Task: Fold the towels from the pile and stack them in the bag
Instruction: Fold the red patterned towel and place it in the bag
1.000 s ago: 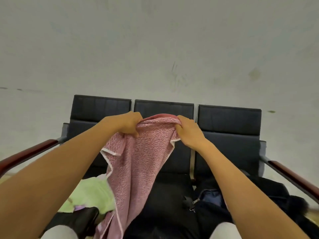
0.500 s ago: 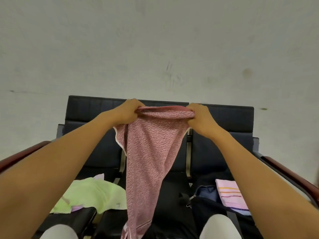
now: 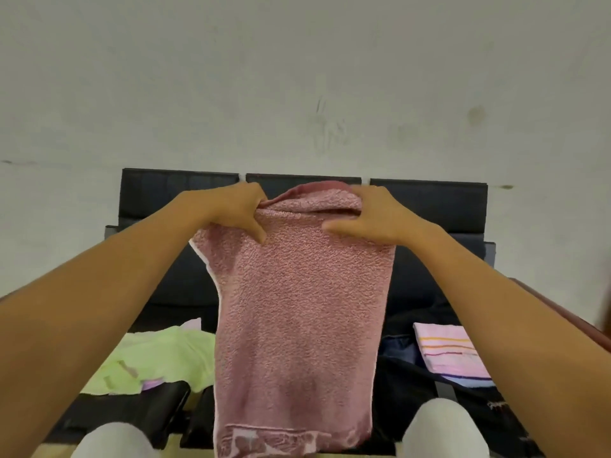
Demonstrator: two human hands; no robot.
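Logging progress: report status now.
Both hands, left and right, grip pink towel top edge. Towel hangs unfolded. Nothing in the way.

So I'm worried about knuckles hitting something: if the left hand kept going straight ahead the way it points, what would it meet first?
Probably the black seat backrest behind it. The left hand, gripping the pink towel, points forward at it; the gap between them is unclear.

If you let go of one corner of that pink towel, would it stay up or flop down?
It would probably flop. The pink towel hangs limp below the left hand and right hand, bunching at the top where they grip it. It looks light, since pinches alone hold it up. Its nubbly surface likely resists slipping.
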